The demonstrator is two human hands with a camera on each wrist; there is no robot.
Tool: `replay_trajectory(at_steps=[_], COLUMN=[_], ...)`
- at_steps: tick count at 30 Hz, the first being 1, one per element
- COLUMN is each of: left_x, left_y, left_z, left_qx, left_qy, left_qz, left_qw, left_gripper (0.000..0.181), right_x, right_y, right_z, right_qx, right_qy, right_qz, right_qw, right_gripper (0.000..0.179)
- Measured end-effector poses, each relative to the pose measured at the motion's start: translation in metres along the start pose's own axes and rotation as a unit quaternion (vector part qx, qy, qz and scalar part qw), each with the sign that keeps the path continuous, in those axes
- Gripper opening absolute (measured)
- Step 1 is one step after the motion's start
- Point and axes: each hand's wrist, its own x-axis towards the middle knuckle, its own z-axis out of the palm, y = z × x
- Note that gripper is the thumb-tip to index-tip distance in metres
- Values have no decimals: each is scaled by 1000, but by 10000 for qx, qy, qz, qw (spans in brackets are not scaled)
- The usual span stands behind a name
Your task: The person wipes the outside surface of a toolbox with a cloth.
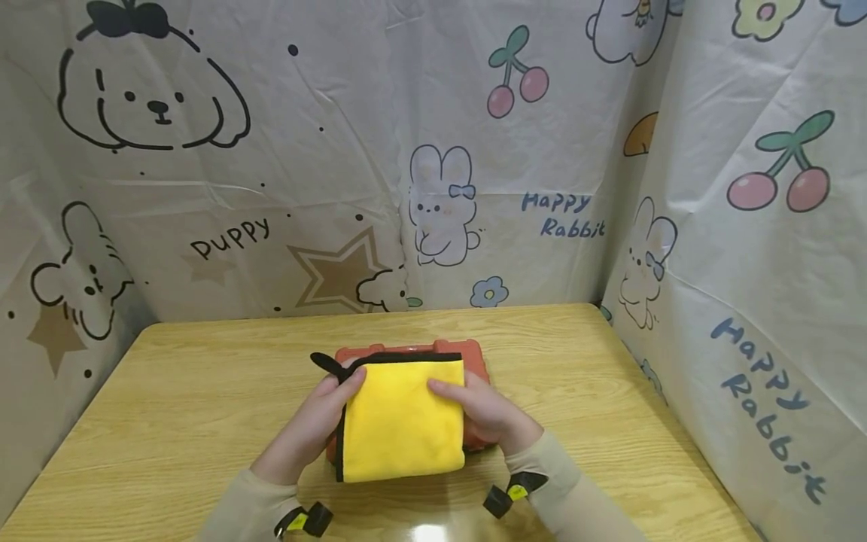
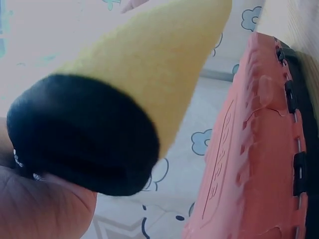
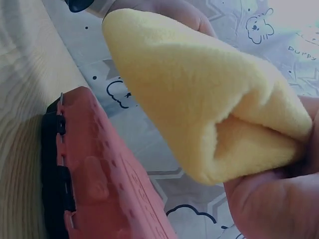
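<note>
A folded yellow cloth (image 1: 403,421) with black edging is held up between both hands, above a red case (image 1: 474,354). My left hand (image 1: 325,410) grips its left edge near the top corner, thumb on the front face, where a black loop (image 1: 328,364) sticks out. At the right edge, my right hand (image 1: 484,406) pinches the cloth with the thumb in front; its other fingers are hidden behind. The right wrist view shows the rounded folds of the cloth (image 3: 199,94). In the left wrist view, black edging (image 2: 84,134) wraps the cloth's near end.
The red case has a black lower part and latches (image 2: 299,172) along its side, and it lies on a wooden table (image 1: 203,399). Printed fabric (image 1: 325,150) hangs behind the table and along both sides. Each wrist wears a strapped black camera (image 1: 497,500).
</note>
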Motion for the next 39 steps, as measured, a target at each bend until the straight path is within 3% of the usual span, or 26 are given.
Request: replay_trajectory(at_steps=[9,13,17,22,25,28,33,37,39], left_x=[17,30,42,60,69,79,96,110,117], left_y=[9,13,13,14,14,13,14,17,16], left_z=[-4,-12,-18,-17,-13,-8,-3,2,4], left_qx=[86,125,567,1538,2316,3096,4145,4795,5190], left_qy=[367,651,869,824,684,518,308,252,263], left_qz=[206,281,240,194,217,275,256,162,221], left_qw=[9991,9974,9943,9845,9702,9491,9092,8770,8541], left_gripper=[42,33,27,25,25,23,19,15,12], right_x=[-12,-16,-16,-14,-13,-12,-11,-11,-11], right_y=[-18,-27,-33,-37,-37,-34,-32,-32,-31], right_z=[-8,-22,-38,-56,-65,-75,-88,-95,-98], right_qx=[331,345,538,1043,1473,1918,2321,2506,2619], right_qy=[203,872,1795,2818,3257,3659,4326,4615,4684], right_qz=[-252,-405,-572,-811,-986,-1177,-1552,-1735,-1808], right_qw=[9989,9948,9806,9503,9287,9030,8573,8331,8242], right_gripper=[33,32,36,33,28,27,45,54,55])
